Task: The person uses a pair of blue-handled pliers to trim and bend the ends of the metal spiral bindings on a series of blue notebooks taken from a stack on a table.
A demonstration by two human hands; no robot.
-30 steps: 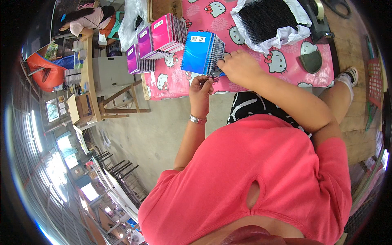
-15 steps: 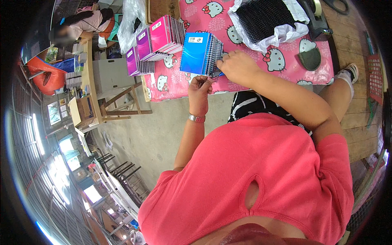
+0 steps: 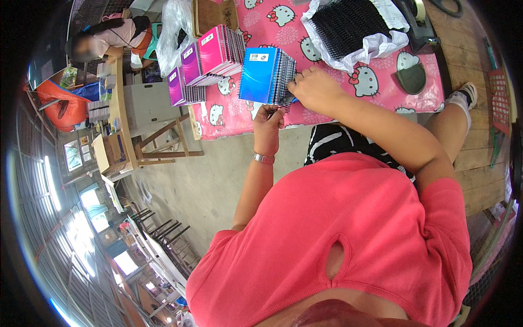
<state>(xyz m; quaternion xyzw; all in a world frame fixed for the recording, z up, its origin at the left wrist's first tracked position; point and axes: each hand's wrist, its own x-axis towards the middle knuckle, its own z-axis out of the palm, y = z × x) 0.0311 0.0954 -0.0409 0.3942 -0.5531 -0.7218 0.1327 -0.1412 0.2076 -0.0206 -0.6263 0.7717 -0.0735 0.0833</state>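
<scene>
A stack of blue spiral notebooks (image 3: pixel 257 76) stands near the front edge of the table, its dark coils facing right. My left hand (image 3: pixel 267 132) is at the stack's lower edge, thumb and fingers pinched together. Something small and dark shows at those fingertips, too small to make out. Against the coil side rests my right hand (image 3: pixel 318 91), its fingers curled in toward the spines. A bit of blue shows under that hand; what it belongs to is hidden.
Pink and purple notebook stacks (image 3: pixel 215 52) stand to the left. Black plastic coils (image 3: pixel 351 27) lie in white wrapping at the back right, near a tape dispenser (image 3: pixel 422 35) and a dark green pouch (image 3: pixel 411 79). A pink patterned cover (image 3: pixel 321 117) lies over the table. Another person sits far left.
The whole view has shifted slightly. Both hands stay at the blue stack, with only small movements of the fingers.
</scene>
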